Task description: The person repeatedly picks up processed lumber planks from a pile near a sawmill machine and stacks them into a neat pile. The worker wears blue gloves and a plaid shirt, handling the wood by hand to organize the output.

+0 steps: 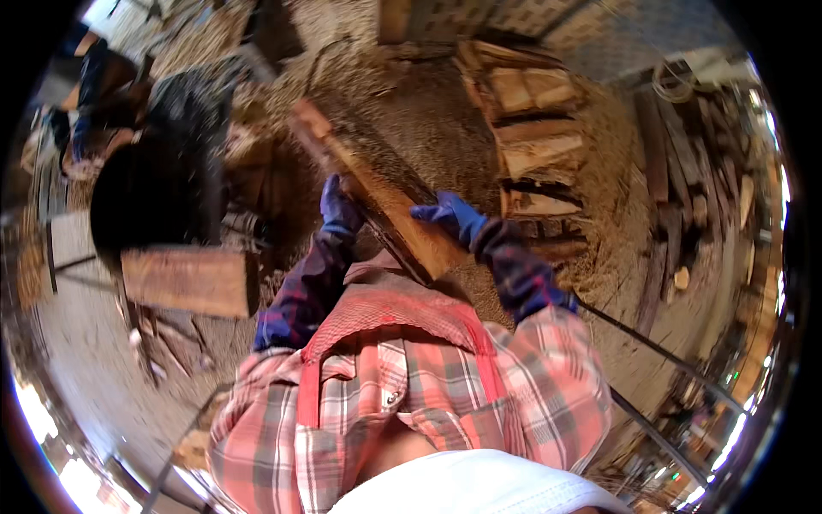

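A long, thick wooden plank (pixel 390 195) with rough dark edges slants across in front of my body, its near end close to my apron (pixel 402 321). My left hand (pixel 342 210), in a blue glove, grips the plank's left edge. On the opposite side, my right hand (pixel 451 216), also blue-gloved, closes over the right edge with its fingers on the plank's face. Both forearms wear dark checked sleeve covers. Sawdust-strewn ground (pixel 428 120) shows beyond the plank.
Rough split slabs (pixel 539 158) stand in a row at right. Beyond them lies a pile of long boards (pixel 685 163). To my left are a thick wooden block (pixel 188 281) and a large black rounded object (pixel 141 201). Another person's gloved hand (pixel 79 141) shows at far left.
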### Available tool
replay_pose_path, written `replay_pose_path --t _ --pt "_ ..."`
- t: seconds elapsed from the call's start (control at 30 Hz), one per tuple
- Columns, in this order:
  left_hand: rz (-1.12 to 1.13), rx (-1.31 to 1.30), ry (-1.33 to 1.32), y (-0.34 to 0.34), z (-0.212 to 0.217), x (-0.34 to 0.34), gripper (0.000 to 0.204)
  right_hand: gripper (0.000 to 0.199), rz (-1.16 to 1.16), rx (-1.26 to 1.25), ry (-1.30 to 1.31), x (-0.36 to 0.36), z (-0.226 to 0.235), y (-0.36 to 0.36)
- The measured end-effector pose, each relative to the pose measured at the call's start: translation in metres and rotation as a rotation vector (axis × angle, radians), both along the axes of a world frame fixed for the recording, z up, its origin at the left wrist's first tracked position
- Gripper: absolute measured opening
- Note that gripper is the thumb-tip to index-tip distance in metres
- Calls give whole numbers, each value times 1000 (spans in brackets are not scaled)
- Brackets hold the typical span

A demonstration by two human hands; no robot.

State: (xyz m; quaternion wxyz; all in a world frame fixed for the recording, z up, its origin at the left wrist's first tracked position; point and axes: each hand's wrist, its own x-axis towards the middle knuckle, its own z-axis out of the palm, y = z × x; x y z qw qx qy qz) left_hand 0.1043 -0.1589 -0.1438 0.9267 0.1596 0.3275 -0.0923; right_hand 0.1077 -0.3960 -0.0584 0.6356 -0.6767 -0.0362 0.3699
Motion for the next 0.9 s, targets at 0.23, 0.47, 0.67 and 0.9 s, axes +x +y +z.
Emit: replay_pose_path --t 0.23,0.47,0.67,0.9 --pt "-438 96 -677 -190 93 167 36 39 -862 46 -80 18 16 -141" --pt "-422 1059 -623 -94 124 149 34 49 -1210 403 -187 280 13 -159" --pt "-311 630 186 52 48 -32 33 40 -481 91 80 246 -117 51" --pt "143 694 100 146 109 -111 33 31 407 190 838 33 -129 253"
